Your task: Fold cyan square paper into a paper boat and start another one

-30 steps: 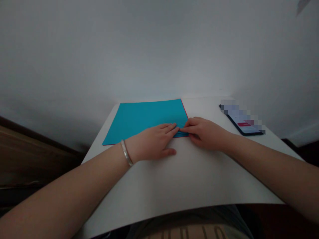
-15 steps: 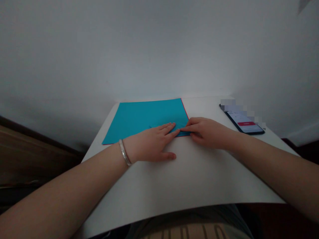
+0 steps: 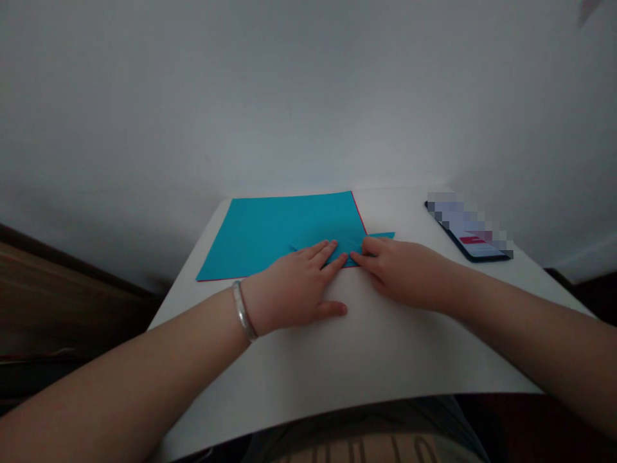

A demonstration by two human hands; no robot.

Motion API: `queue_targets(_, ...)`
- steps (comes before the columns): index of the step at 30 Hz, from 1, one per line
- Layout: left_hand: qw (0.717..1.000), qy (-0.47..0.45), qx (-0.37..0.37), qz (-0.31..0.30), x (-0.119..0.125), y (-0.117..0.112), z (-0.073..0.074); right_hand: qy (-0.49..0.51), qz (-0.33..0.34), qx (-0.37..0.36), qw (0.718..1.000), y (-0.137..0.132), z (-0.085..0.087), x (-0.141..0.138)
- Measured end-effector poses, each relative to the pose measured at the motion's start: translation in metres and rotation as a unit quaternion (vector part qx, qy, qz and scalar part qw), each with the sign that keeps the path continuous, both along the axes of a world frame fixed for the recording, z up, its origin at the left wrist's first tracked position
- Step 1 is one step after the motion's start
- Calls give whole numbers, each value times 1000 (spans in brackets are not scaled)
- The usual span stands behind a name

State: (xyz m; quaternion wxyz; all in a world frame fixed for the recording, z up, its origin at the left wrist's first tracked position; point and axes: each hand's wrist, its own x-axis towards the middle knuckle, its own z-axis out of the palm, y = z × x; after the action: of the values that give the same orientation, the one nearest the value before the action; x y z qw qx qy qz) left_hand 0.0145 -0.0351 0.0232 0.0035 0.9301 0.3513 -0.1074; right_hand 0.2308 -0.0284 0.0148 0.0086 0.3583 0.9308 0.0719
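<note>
A large blue sheet (image 3: 270,231) with a thin red edge lies flat on the white table. On its near right corner rests a smaller piece of folded blue paper (image 3: 348,247), partly covered by my hands. My left hand (image 3: 294,286), with a silver bangle at the wrist, is spread flat, fingertips pressing the folded paper and thumb out over the bare tabletop. My right hand (image 3: 405,273) has its fingers bent and closed at the right part of the folded paper. A narrow blue tip of that paper sticks out past these fingers, over the sheet's right edge.
A smartphone (image 3: 470,231) with a lit screen lies at the right of the white table (image 3: 308,366). Directly behind the table rises a pale wall (image 3: 308,96). Brown wooden furniture (image 3: 58,296) stands at the left, below table height.
My right hand has shifted slightly nearer to me, and the blue paper tip now shows beyond its fingers. My left hand has slid slightly nearer to me, still flat.
</note>
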Motion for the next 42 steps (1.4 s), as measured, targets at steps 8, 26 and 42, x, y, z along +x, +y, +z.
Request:
queue_targets(8, 994, -3, 50, 98, 7, -12, -4, -51, -64, 23, 996, -7, 2, -19)
queue_targets(26, 991, -63, 88, 83, 2, -7, -18, 86, 5, 70, 994, -2, -13, -14)
queue_targets(42, 991, -4, 58, 120, 6, -7, -8, 22, -54, 71, 996, -7, -2, -14)
